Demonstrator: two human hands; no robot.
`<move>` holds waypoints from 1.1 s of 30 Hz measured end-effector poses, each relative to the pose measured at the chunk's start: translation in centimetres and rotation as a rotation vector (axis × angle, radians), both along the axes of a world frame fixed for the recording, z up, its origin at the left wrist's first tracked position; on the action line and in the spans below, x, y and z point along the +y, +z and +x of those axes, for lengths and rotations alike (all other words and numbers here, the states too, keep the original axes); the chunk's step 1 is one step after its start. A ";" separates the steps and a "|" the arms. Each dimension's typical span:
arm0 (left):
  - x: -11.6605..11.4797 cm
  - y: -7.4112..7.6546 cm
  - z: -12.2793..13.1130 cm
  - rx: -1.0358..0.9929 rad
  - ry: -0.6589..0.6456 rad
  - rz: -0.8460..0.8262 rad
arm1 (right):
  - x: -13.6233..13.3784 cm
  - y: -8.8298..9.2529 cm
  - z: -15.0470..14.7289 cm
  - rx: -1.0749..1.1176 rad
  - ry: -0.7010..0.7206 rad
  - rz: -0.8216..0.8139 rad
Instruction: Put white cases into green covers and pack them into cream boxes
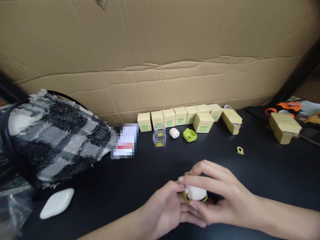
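Low at centre right, my left hand cups a lime-green cover from the left and below. A white rounded earbud case sits at least partly inside this cover. My right hand grips the white case from above and the right, thumb on its near side and fingers over its far side. Both hands are closed around the two pieces. My fingers hide much of the green cover. Beyond the hands lie another green cover piece, a small white rounded case and a clear plastic case with yellow stickers.
Several small yellow boxes line the cardboard wall. Opened yellow boxes stand farther right, near a small yellow ring-shaped piece. At left are a checked fabric bag, a printed packet and a white diamond-shaped object.
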State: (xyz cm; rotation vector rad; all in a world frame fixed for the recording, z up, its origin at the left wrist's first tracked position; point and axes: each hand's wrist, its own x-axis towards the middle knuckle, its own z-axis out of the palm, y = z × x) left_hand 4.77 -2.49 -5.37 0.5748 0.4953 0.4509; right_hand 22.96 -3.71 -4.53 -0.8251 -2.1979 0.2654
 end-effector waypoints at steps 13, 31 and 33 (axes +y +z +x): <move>0.2 0.7 0.4 0.137 -0.083 -0.004 | -0.9 0.8 -1.1 -0.060 -0.089 -0.093; -0.2 1.0 0.5 0.203 -0.032 0.029 | -1.3 1.1 -2.0 -0.140 -0.110 -0.195; -0.3 1.0 0.5 0.204 -0.017 0.036 | -1.4 1.3 -2.0 -0.134 -0.103 -0.203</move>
